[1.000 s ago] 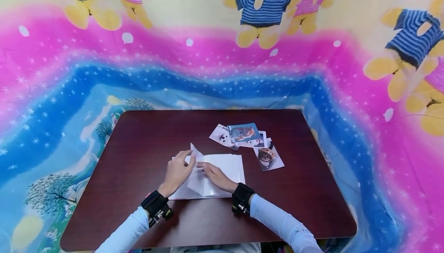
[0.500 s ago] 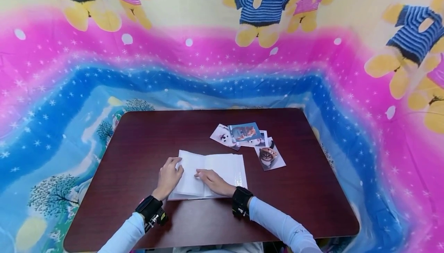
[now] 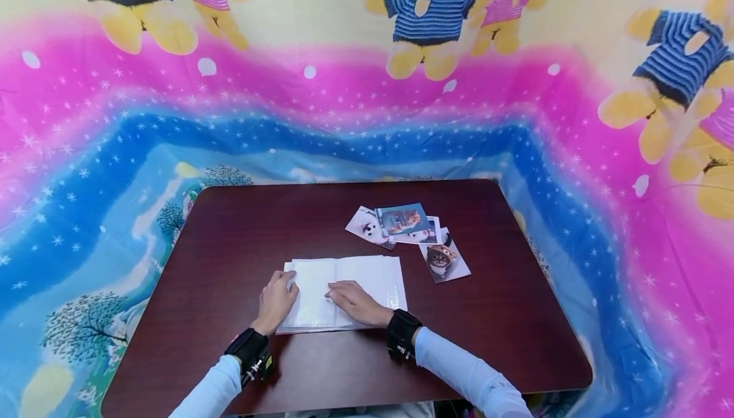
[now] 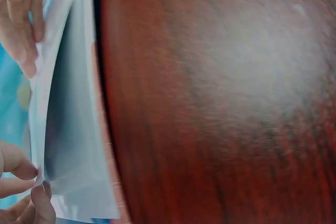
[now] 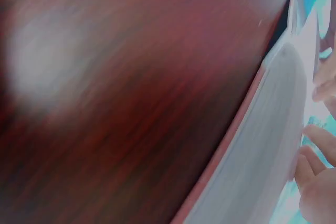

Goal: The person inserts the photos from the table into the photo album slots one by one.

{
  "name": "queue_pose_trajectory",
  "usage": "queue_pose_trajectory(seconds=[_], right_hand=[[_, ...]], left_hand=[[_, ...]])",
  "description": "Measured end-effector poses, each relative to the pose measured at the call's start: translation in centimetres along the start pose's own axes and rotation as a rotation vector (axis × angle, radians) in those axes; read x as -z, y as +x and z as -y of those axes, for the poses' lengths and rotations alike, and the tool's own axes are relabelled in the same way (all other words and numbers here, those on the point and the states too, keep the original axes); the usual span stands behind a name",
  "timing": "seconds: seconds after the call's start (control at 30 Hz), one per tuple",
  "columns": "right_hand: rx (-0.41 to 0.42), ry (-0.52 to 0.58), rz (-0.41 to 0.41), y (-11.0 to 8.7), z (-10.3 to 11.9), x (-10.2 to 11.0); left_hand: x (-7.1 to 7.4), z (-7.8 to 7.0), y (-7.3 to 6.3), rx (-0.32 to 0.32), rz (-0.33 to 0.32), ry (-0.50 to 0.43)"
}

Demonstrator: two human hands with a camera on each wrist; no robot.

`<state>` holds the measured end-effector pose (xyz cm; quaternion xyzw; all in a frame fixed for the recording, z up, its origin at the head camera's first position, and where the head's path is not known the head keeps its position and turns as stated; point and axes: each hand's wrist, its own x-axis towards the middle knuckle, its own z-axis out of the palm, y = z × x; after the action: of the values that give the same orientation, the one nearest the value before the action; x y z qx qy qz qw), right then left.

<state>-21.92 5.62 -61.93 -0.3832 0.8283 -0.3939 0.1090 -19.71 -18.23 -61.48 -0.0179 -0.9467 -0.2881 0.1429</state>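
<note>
An open photo album [image 3: 373, 271] with clear-sleeved white pages lies near the table's front edge. My left hand [image 3: 276, 303] is at its left edge; in the left wrist view the left thumb and fingers [image 4: 23, 174] pinch the edge of an album page [image 4: 84, 145], which bows up above the pages below it. My right hand [image 3: 358, 303] rests on the album by the centre fold, fingers extended toward the left page. In the right wrist view the right fingers [image 5: 312, 163] lie against the far side of the raised page layers.
Several animal photos lie overlapped behind and right of the album: a white dog photo [image 3: 367, 227], a blue-backed photo [image 3: 404, 219] on top and a cat photo [image 3: 443, 259]. The dark brown table [image 3: 246, 214] is bordered by a patterned curtain [image 3: 344, 106].
My left hand has moved left and down from the middle, turning a raised page over onto the left side, where it now lies nearly flat. My right hand has stayed near the fold.
</note>
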Motion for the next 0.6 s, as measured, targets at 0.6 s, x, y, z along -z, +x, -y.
queue_pose_trajectory(seconds=[0.6], right_hand=[[0.052,-0.230,-0.200,-3.9,-4.0,5.1]], left_hand=[[-5.9,-3.9,0.0,-0.476,-0.141,0.011]])
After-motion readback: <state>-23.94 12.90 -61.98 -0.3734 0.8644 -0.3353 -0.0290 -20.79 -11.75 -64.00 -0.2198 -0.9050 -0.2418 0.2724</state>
